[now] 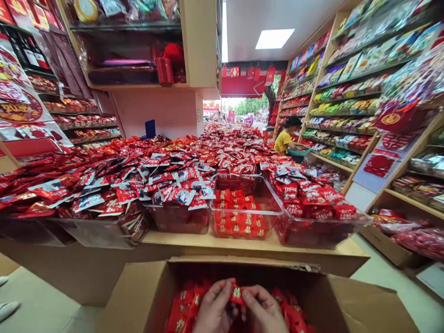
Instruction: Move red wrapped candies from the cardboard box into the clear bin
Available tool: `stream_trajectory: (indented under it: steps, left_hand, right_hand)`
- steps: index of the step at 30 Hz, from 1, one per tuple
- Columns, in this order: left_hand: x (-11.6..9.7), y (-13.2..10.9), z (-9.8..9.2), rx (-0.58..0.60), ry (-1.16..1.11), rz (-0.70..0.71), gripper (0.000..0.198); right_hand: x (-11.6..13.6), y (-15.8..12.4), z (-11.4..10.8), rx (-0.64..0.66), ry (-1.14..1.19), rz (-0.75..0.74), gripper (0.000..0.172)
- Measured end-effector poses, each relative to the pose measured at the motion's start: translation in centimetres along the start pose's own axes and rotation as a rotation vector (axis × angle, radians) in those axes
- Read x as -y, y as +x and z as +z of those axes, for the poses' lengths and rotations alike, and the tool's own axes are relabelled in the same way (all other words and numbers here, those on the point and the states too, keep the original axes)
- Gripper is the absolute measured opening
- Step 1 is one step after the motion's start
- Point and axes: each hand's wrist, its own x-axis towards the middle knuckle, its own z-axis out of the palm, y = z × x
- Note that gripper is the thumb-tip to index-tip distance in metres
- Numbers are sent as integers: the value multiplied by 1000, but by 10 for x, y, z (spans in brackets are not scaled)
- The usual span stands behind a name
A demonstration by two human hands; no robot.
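Head view: both hands down in a cardboard box (138, 296) of red packets (183, 307).
The left hand (213, 312) and right hand (265, 312) meet over one red packet (237, 294) (atop the heap, near centre), fingertips pinching it from either side. Beyond, on the wooden counter (194, 240), a clear bin (247, 212) holds more; far right, a person in yellow (283, 138) is by the shelves.

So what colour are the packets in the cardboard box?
Red packets with pale markings, clearest in the head view.
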Motion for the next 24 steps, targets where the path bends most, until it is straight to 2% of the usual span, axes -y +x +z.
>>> stream_trajectory:
  steps: [3,6,9,11,13,15,17,19,24]
  left_hand:
    - [-6,-6,2,6,72,52,22]
    - [-11,-11,4,-21,94,44,19]
    - [-13,-13,5,-28,98,35,19]
    - [-12,-14,5,-10,117,24,19]
    - [-11,-15,5,32,137,0,19]
    - [-12,-16,6,69,120,-15,18]
    - [-13,-17,7,89,80,-8,17]
    - [-15,-18,8,99,69,8,18]
    - [-18,-20,10,131,262,14,33]
  right_hand:
    - [11,-4,1,-36,60,28,22]
    - [19,-7,1,-46,43,36,20]
    - [21,-10,-1,-50,-17,-18,16]
    - [21,-11,-4,-73,-147,-96,14]
    - [22,-12,-5,-18,-366,-250,9]
    - [23,-13,-5,111,-574,-423,6]
    - [25,-15,-4,247,-694,-503,10]
    - [24,-17,-4,301,-712,-466,12]
    - [15,-15,-10,244,-590,-266,28]
